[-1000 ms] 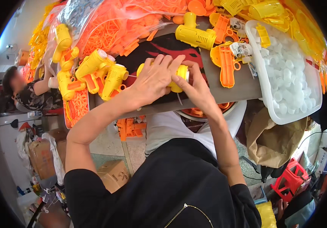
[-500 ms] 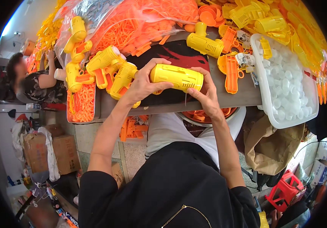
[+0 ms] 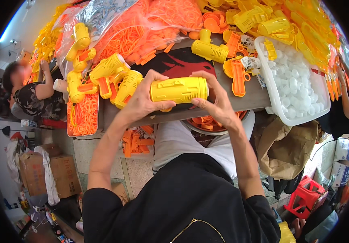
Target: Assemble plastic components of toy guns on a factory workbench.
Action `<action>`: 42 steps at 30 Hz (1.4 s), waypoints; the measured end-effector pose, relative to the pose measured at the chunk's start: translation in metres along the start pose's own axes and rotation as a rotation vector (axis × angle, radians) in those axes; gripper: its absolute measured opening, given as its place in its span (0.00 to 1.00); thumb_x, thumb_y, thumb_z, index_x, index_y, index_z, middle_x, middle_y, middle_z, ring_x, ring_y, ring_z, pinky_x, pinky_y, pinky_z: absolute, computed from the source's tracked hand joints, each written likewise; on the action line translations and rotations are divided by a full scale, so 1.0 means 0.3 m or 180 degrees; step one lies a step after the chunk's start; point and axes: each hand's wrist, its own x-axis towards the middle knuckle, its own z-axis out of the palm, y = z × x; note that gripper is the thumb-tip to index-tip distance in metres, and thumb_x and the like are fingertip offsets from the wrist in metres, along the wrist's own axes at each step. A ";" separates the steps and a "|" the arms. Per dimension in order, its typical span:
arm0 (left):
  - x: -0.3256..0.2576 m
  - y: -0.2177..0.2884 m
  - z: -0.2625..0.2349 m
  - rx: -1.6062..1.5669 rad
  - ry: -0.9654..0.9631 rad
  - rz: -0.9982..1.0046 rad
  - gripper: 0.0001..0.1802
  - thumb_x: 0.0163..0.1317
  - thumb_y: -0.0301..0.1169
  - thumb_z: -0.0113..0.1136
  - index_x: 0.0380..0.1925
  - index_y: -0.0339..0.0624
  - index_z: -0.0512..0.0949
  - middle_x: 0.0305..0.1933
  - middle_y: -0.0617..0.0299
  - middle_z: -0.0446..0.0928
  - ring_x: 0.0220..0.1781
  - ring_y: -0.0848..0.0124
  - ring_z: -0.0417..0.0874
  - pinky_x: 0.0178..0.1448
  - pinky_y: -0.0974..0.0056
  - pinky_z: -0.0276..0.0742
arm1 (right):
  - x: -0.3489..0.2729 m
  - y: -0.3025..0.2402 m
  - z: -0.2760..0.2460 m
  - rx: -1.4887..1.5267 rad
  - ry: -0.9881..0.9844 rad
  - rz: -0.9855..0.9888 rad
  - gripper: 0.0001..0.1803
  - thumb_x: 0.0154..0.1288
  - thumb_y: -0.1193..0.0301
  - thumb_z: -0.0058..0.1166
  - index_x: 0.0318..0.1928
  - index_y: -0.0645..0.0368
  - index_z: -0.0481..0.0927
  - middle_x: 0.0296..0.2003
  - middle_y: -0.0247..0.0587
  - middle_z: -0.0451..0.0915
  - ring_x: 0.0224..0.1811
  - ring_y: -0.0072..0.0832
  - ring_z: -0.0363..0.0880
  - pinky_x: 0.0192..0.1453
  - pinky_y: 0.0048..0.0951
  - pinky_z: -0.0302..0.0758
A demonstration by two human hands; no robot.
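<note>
Level above the table's near edge, a yellow plastic toy gun body is held between both hands. My left hand wraps its left end, thumb along the lower side. The right end is gripped by my right hand, with the thumb on the near side and fingers behind. Left of my hands lie several yellow toy guns with orange parts. Beyond my right hand are an orange handle piece and another yellow gun body.
A white tub of translucent caps stands right; a tray of small orange rings is left. Bags of orange parts and yellow shells pile behind. Below are a paper bag and red stool. A person sits far left.
The toy gun body has turned from a slight downward slope to the right to nearly level. Both hands still hold it. The whole view has shifted a little.
</note>
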 end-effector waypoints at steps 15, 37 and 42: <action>0.042 0.053 -0.043 -0.1055 0.0699 0.0384 0.31 0.51 0.29 0.78 0.54 0.33 0.77 0.49 0.58 0.85 0.48 0.72 0.86 0.56 0.65 0.81 | -0.036 -0.001 0.196 0.1094 0.0341 -0.0258 0.31 0.79 0.71 0.48 0.76 0.63 0.56 0.67 0.45 0.70 0.65 0.30 0.75 0.65 0.31 0.72; 0.025 -0.138 0.023 -0.2090 0.0447 -0.0109 0.47 0.46 0.53 0.81 0.60 0.37 0.71 0.54 0.57 0.78 0.54 0.66 0.83 0.58 0.60 0.81 | 0.080 -0.186 0.120 -0.1248 0.0528 -0.0726 0.29 0.62 0.71 0.69 0.62 0.64 0.74 0.52 0.45 0.82 0.51 0.30 0.82 0.56 0.32 0.77; 0.000 -0.134 0.016 -0.1810 0.0190 -0.0385 0.46 0.42 0.34 0.81 0.64 0.35 0.71 0.59 0.60 0.79 0.59 0.70 0.81 0.65 0.63 0.76 | 0.109 -0.185 0.162 -0.1310 0.0669 -0.0816 0.28 0.59 0.74 0.71 0.60 0.64 0.76 0.46 0.44 0.82 0.45 0.27 0.82 0.50 0.27 0.79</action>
